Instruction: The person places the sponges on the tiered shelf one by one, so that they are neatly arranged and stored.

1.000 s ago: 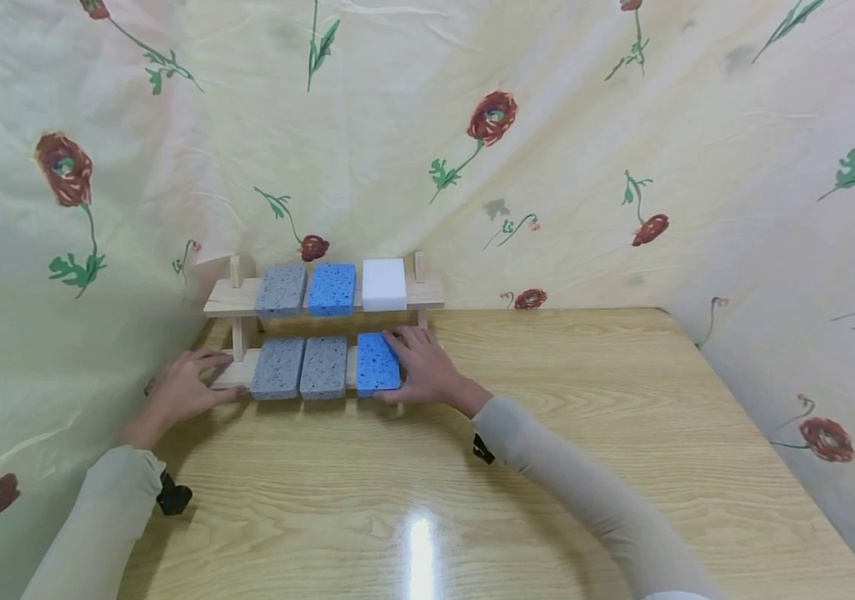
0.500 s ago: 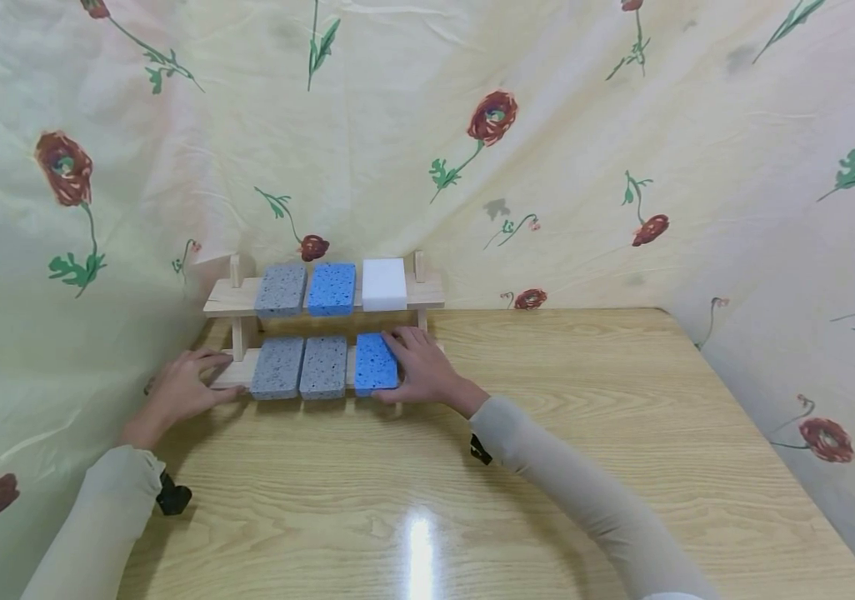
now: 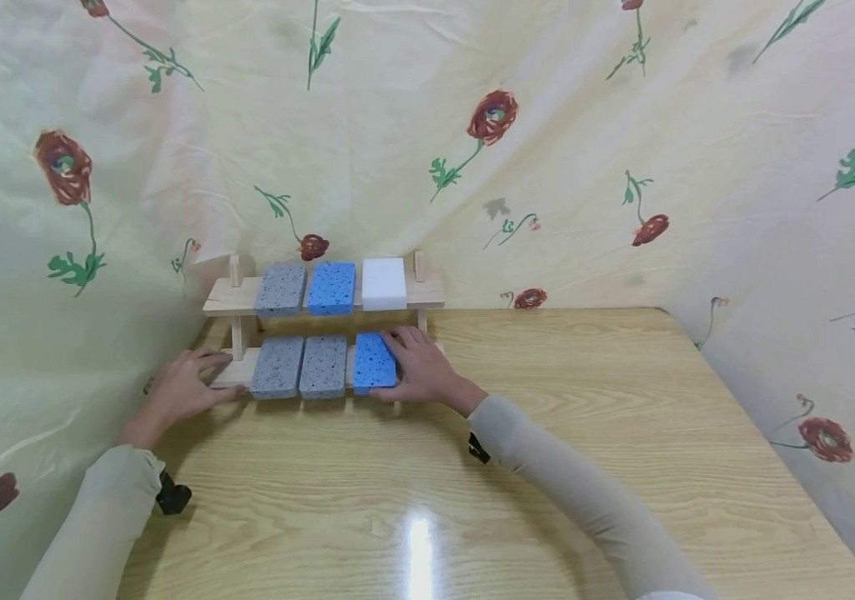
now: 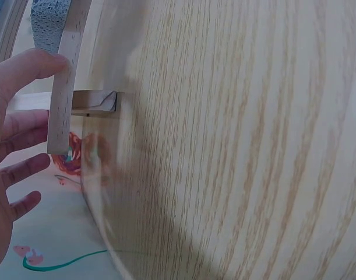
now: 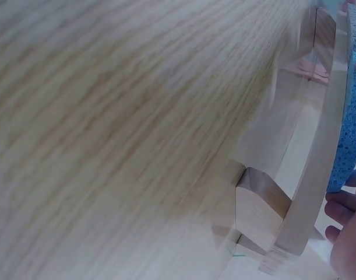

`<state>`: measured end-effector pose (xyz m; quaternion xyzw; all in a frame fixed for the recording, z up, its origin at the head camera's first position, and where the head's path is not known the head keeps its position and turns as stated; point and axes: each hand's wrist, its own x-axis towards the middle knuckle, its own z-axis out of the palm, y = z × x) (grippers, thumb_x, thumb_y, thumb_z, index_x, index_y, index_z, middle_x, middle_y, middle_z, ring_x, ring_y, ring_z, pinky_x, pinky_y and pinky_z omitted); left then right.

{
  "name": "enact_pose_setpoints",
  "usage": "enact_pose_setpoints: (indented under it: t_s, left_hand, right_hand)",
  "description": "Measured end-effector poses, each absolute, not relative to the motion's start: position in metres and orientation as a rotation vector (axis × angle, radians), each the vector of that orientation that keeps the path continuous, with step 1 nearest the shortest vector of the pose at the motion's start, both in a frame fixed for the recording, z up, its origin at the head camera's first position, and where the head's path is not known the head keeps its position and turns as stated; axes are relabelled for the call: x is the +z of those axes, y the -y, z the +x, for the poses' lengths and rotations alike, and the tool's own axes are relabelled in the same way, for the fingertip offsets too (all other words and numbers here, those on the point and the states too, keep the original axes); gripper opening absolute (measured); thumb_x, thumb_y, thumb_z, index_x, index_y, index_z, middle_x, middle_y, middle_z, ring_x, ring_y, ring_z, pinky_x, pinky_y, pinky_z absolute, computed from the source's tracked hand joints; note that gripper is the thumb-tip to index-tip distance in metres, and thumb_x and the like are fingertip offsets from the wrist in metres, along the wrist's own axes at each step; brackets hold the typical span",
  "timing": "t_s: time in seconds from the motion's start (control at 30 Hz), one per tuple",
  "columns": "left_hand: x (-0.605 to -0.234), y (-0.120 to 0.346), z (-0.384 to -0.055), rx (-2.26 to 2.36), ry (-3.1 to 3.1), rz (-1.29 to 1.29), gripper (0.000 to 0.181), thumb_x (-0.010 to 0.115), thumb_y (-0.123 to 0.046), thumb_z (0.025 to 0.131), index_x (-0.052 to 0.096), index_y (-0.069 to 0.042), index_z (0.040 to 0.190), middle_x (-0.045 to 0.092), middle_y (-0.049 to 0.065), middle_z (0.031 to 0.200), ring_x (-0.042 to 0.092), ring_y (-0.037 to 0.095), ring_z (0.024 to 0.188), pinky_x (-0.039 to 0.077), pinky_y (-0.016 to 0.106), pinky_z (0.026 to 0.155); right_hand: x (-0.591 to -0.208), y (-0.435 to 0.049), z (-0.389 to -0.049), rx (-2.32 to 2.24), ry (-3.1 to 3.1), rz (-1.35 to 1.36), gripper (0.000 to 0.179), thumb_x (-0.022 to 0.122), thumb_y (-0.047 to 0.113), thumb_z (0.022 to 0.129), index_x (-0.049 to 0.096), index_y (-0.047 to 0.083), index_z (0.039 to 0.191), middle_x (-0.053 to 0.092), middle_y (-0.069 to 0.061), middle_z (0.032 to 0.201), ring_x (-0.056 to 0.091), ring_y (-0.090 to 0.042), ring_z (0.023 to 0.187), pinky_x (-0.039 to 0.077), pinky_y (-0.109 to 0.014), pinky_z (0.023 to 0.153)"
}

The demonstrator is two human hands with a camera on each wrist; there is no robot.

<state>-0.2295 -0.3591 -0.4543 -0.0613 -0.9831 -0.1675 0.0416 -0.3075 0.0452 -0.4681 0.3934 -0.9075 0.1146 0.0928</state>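
Observation:
A two-tier wooden rack [image 3: 241, 373] stands at the back left of the table. My left hand [image 3: 183, 387] grips the left end of its lower board, thumb on the front edge, as the left wrist view also shows. On that board lie a grey sponge [image 3: 277, 367], a second grey sponge [image 3: 324, 365] and a blue sponge [image 3: 374, 362]. With thumb at the front and fingers at the far side, my right hand [image 3: 427, 367] holds this blue sponge, which sits a narrow gap from the grey one. In the right wrist view, the blue sponge [image 5: 349, 137] rests on the board.
The upper board [image 3: 232, 297] bears a grey sponge [image 3: 282, 288], a blue sponge [image 3: 332, 287] and a white sponge [image 3: 384, 283]. A flowered cloth [image 3: 585, 150] hangs behind and at both sides. The wood-grain table [image 3: 585, 375] stretches to the right and front.
My right hand has slid the lower blue sponge slightly left, narrowing its gap to the grey sponge. My left hand has stayed at the rack's end.

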Motion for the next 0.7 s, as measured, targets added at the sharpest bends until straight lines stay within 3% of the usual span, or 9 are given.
enact_pose_setpoints:
  t_s: [0.7]
  left_hand:
    - [-0.4542, 0.3593, -0.2298, -0.483, 3.01, -0.193, 0.073, 0.076, -0.057, 0.085, 0.065, -0.006, 0.136, 0.054, 0.027, 0.144, 0.049, 0.049, 0.126, 0.042, 0.073, 0.094]
  right_hand:
    - [-0.468, -0.0452, -0.3087, 0.338, 2.693, 1.178, 0.109, 0.072, 0.069, 0.077, 0.04, -0.002, 0.154, 0.045, -0.02, 0.15, 0.043, -0.035, 0.137, 0.036, -0.05, 0.118]
